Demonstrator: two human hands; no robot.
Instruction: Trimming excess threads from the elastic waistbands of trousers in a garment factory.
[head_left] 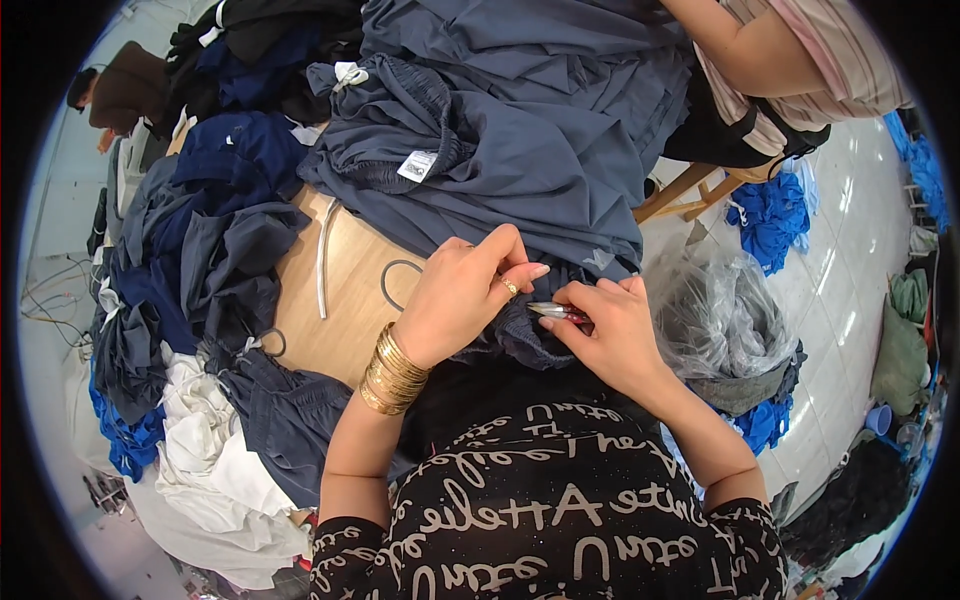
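Note:
My left hand [462,290], with gold bangles on the wrist and a ring, pinches a fold of a dark navy garment [520,150] that spreads over the wooden table [345,300]. My right hand [612,325] grips a small metal thread clipper [552,311], its tip pointing left at the pinched fold of cloth between the two hands. The garment has an elastic waistband with a white label [418,165].
Heaps of navy, blue and white clothes [190,300] cover the table's left side. Loose drawstrings [322,262] lie on the bare wood. Another person in a striped top [800,60] sits at the upper right. A clear plastic bag of scraps [715,320] stands on the floor at the right.

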